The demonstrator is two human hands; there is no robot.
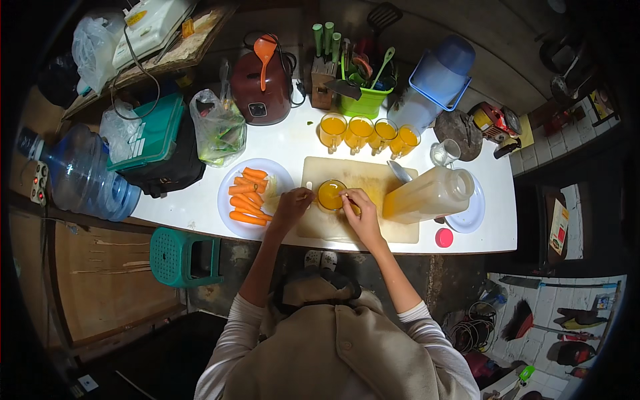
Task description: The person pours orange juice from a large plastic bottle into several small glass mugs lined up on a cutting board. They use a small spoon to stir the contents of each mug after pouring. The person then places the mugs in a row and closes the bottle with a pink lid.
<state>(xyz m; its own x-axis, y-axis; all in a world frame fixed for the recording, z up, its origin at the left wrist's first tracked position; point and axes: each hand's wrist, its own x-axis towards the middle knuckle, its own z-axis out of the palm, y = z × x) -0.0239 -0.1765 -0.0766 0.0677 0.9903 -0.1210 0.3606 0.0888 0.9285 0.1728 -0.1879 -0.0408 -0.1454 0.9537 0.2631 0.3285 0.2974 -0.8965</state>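
Observation:
A glass mug of orange drink (330, 196) stands on the pale cutting board (360, 170) between my hands. The thumb and fingers of my right hand (361, 207) meet at the mug's right rim; whether they pinch the rim or something small there is unclear. My left hand (295, 202) is just left of the mug, fingertips together on a small whitish utensil (309, 186), perhaps a spoon, mostly hidden by the fingers. A knife (399, 171) lies at the board's upper right. Near it stands an uncapped plastic jug (425, 195) with orange liquid low inside.
Peeled carrots (247, 197) lie on a plate (230, 175) at left. Several filled glass mugs (360, 132) line up behind the board. An upturned-looking clear glass (445, 151), a red cap (444, 237) and another plate (477, 210) are at right. A green stool (172, 257) stands below the table's left edge.

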